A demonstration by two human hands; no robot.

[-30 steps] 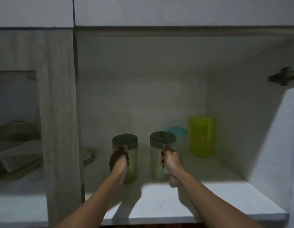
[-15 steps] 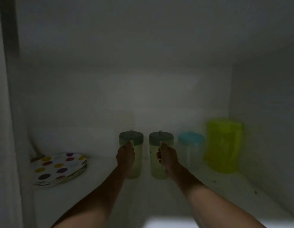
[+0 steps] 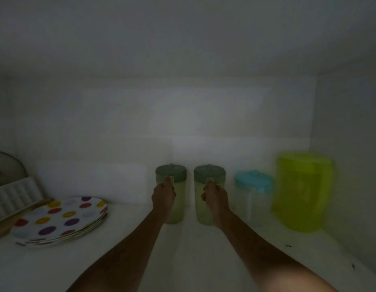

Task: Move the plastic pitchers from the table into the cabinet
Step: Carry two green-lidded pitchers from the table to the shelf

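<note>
Two pale green plastic pitchers with dark green lids stand side by side deep on the white cabinet shelf [image 3: 124,245]. My left hand [image 3: 163,196] is wrapped around the handle of the left pitcher [image 3: 176,199]. My right hand [image 3: 215,196] grips the handle of the right pitcher [image 3: 198,199]. Both pitchers are upright and close to the back wall, with a narrow gap between them. The dim light blurs the details.
A clear pitcher with a blue lid [image 3: 254,186] and a big yellow-green pitcher [image 3: 303,192] stand to the right. A stack of polka-dot plates [image 3: 63,220] lies at the left, with a white ice tray [image 3: 14,197] behind it.
My view has moved from outside the cabinet into it. Both hands have carried the two pitchers further back on the shelf, close to the back wall.
</note>
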